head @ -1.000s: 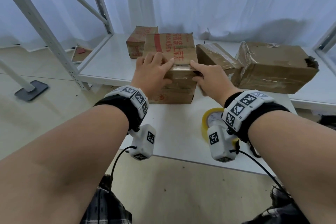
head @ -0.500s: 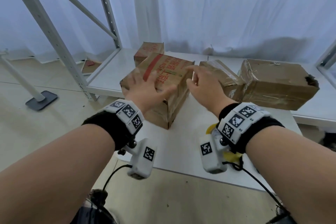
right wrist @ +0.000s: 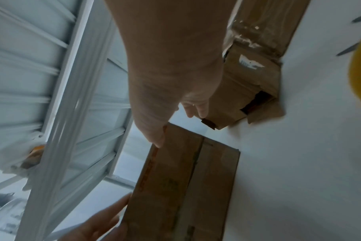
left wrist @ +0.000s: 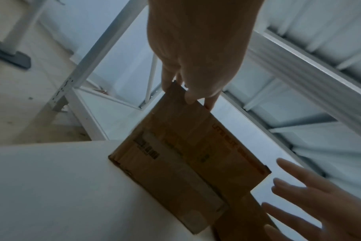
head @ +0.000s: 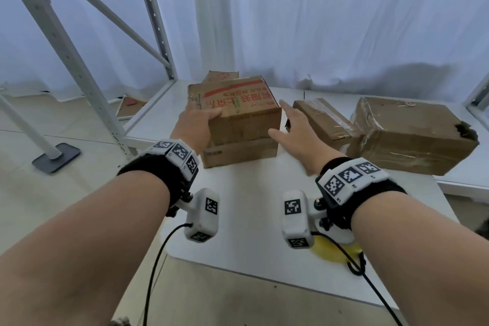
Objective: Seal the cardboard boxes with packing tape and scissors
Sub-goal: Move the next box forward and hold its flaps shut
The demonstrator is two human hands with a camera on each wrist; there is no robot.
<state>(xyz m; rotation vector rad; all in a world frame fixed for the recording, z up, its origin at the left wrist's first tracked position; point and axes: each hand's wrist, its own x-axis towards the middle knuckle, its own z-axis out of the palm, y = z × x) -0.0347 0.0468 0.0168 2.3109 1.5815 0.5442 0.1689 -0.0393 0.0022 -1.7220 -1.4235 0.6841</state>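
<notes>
- Left hand (head: 197,124) has its grip on the brown printed cardboard box (head: 238,119), thumb curled over the near left top edge, fingers behind.
- Right hand (head: 296,127) is spread and holds nothing, just beside the box's right face; the right-wrist view suggests a fingertip may touch it.
- Box stands mid-frame on the white tabletop (head: 251,193), the yellow tape roll (head: 336,249) lower right, under the right wrist.
- Risk: a one-sided hold may let the box twist or tip, or knock the taped brown box (head: 325,122) to its right.

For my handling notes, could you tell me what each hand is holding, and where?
The left hand grips the printed cardboard box at its upper left corner. The right hand holds nothing, fingers straight beside it.
</notes>
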